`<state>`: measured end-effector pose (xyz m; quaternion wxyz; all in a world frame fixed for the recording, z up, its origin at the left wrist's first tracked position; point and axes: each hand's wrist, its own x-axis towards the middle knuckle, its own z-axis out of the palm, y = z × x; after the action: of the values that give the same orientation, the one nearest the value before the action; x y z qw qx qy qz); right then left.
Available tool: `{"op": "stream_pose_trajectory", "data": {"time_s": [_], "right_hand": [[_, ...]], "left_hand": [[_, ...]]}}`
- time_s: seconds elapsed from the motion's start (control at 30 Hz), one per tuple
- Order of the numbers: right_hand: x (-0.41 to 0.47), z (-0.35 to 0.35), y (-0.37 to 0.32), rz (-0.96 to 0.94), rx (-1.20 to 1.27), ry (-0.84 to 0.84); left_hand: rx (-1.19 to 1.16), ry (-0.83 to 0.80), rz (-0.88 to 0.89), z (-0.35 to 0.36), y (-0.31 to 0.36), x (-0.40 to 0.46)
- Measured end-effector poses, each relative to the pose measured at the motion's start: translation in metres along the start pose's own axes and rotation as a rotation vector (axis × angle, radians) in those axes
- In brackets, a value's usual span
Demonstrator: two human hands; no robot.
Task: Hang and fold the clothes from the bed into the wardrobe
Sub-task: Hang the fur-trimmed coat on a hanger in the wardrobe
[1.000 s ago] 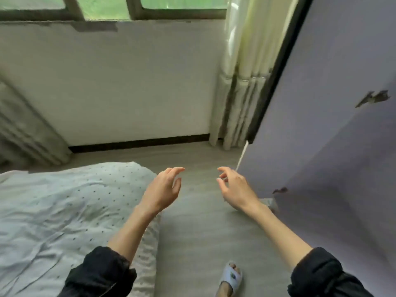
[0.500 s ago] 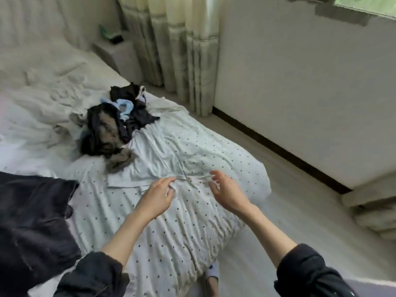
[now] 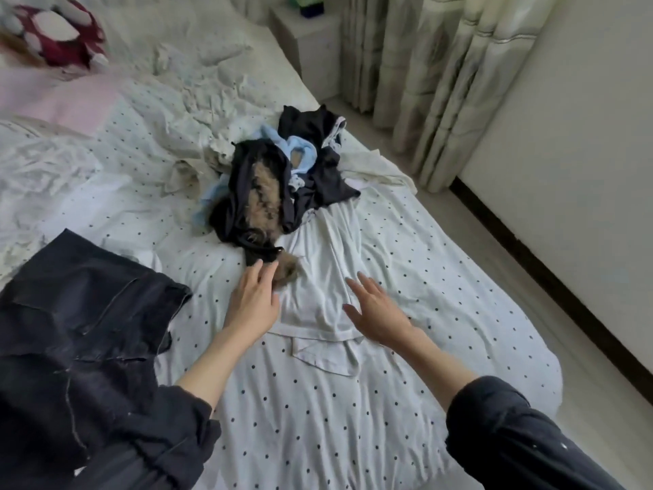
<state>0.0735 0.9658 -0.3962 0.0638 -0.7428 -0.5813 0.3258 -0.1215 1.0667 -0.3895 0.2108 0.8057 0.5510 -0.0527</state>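
Clothes pile [image 3: 279, 185] mid-bed [image 3: 441, 263], jeans [image 3: 81, 320] left, nightstand [image 3: 311, 47] behind.

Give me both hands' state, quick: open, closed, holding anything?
Left hand: open, fingers extended, fingertips at the dark fur-trimmed garment, gripping nothing.
Right hand: open, fingers spread over the white garment, holding nothing.

A: Colours first: white bed sheet dotted with small dark spots [image 3: 406, 249], and a plain white cotton garment [image 3: 325, 277] on it.

B: The clothes pile is mostly black fabric [image 3: 318, 160], with a pale blue piece [image 3: 300, 153] and a tan-brown furry trim [image 3: 263, 199] inside a black coat.

A: At the near left, dark charcoal denim jeans [image 3: 88, 313].

B: And both sleeves are dark. Farther up, a pink pillow [image 3: 63, 97] and a maroon cushion with white spots [image 3: 56, 33]. Cream striped curtains [image 3: 459, 72] beyond.
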Motion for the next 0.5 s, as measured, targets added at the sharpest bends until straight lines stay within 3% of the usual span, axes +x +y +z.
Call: {"op": "stream_pose_trajectory", "data": {"time_s": [0.27, 0.4, 0.5], "right_hand": [[0.1, 0.014, -0.008, 0.05, 0.022, -0.098], [0.114, 0.004, -0.009, 0.126, 0.229, -0.018], [0.131, -0.009, -0.019, 0.203, 0.361, -0.116]], "left_hand": [[0.074, -0.139, -0.113, 0.024, -0.035, 0.087], [-0.002, -0.329, 0.284, 0.034, -0.008, 0.06], [-0.084, -0.573, 0.391, 0.036, 0.017, 0.047]]}}
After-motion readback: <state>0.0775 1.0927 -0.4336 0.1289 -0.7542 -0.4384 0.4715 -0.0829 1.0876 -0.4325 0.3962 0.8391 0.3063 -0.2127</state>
